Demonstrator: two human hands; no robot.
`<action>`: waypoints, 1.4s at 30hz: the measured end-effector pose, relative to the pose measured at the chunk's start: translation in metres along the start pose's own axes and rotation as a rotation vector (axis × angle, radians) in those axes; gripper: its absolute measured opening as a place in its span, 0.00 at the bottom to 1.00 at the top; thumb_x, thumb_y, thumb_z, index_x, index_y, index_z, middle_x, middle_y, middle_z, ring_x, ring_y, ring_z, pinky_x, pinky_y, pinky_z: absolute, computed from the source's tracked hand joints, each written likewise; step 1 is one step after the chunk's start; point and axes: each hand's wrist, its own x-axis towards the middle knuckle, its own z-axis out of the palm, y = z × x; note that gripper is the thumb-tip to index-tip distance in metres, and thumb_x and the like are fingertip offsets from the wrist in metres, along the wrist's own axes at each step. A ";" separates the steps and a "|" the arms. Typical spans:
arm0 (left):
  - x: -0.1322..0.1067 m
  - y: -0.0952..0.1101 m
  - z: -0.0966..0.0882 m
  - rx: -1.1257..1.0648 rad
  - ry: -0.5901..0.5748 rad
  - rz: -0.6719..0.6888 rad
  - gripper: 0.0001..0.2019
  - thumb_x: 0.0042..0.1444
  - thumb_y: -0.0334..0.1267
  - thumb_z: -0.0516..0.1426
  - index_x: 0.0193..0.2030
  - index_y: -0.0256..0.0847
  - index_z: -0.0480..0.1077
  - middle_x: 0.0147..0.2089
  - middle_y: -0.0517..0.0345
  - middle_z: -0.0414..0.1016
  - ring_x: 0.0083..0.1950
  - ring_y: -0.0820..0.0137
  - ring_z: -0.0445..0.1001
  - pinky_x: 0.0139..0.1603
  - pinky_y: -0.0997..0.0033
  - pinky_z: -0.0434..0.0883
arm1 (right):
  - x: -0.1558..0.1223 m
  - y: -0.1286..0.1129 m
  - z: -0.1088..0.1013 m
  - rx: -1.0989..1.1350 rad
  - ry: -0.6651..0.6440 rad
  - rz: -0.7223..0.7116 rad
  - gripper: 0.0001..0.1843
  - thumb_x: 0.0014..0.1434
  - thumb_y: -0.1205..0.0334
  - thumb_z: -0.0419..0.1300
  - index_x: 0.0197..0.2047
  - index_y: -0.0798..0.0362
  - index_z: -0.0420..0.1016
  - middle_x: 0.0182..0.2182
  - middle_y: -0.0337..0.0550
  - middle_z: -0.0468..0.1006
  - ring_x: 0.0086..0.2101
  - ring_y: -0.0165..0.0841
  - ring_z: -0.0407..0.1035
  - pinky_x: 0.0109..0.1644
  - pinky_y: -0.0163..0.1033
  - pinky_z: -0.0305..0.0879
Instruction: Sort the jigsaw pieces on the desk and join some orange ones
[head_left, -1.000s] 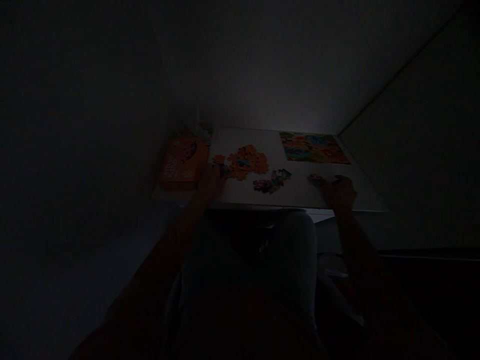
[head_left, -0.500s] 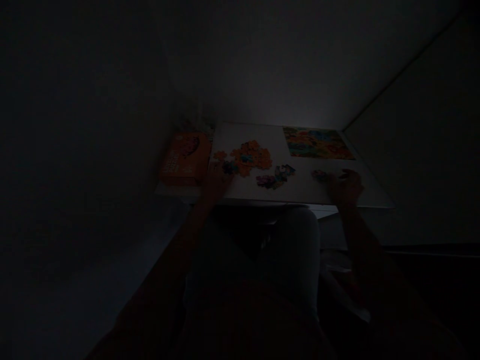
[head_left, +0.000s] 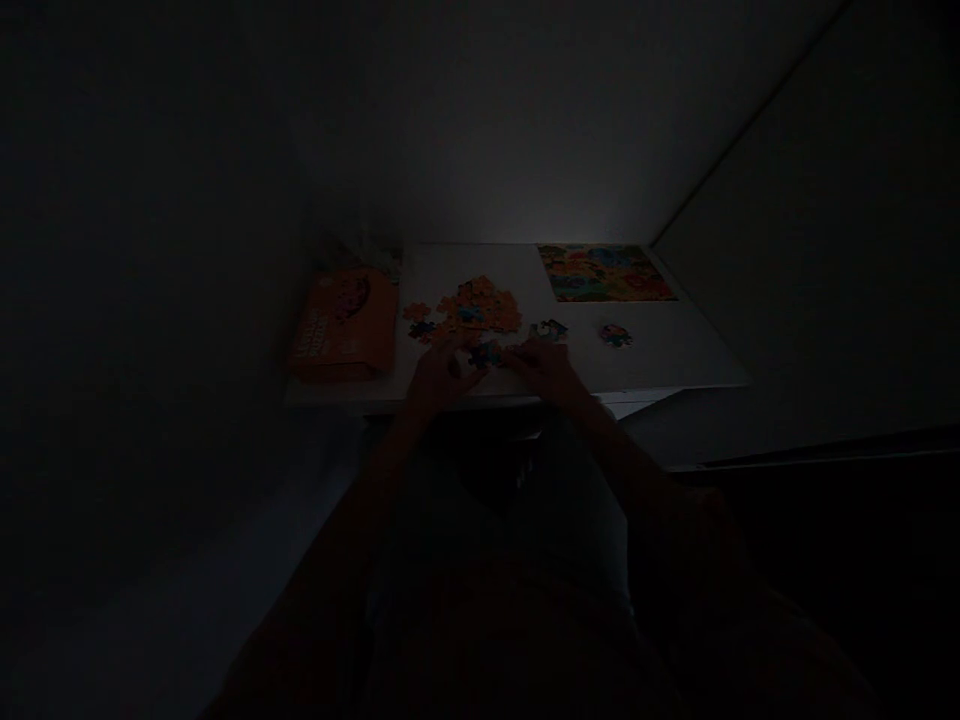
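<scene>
The scene is very dark. On a small white table (head_left: pixel 675 360), my left hand (head_left: pixel 439 375) and my right hand (head_left: pixel 544 368) meet near the front edge over a small cluster of joined puzzle pieces (head_left: pixel 486 352). Both hands touch those pieces, but the darkness hides whether the fingers grip. Just behind lies a pile of loose orange puzzle pieces (head_left: pixel 480 305). A few joined pieces (head_left: pixel 549 329) sit right of the pile. One small clump of pieces (head_left: pixel 616 335) lies apart to the right.
An orange puzzle box (head_left: pixel 341 325) lies at the table's left end. A colourful picture sheet (head_left: pixel 604 272) lies flat at the back right. Walls close in behind and on the right. My legs are under the table's front edge.
My right hand has moved left from the small clump at the right to the middle of the table. My left hand has shifted right to meet it. The view has swung a little.
</scene>
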 end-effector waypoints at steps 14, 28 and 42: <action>0.001 0.005 -0.006 -0.162 0.057 0.095 0.25 0.65 0.37 0.83 0.65 0.44 0.85 0.60 0.55 0.92 0.33 0.78 0.81 0.43 0.71 0.83 | 0.003 -0.006 -0.002 0.308 -0.115 0.131 0.27 0.74 0.27 0.73 0.49 0.41 0.97 0.50 0.47 0.96 0.53 0.49 0.88 0.63 0.55 0.85; 0.013 0.008 -0.014 -0.189 0.173 -0.419 0.28 0.59 0.42 0.82 0.64 0.44 0.83 0.57 0.52 0.91 0.36 0.71 0.80 0.42 0.68 0.80 | -0.015 0.037 -0.054 0.317 0.171 0.236 0.35 0.65 0.18 0.74 0.39 0.43 0.90 0.39 0.45 0.92 0.42 0.45 0.84 0.53 0.51 0.82; 0.016 0.010 -0.016 -0.146 0.137 -0.387 0.25 0.53 0.53 0.79 0.55 0.45 0.88 0.41 0.55 0.85 0.34 0.65 0.75 0.40 0.62 0.77 | -0.072 0.125 -0.155 -0.172 0.388 0.389 0.26 0.70 0.30 0.72 0.45 0.45 0.88 0.52 0.59 0.94 0.42 0.48 0.86 0.52 0.57 0.85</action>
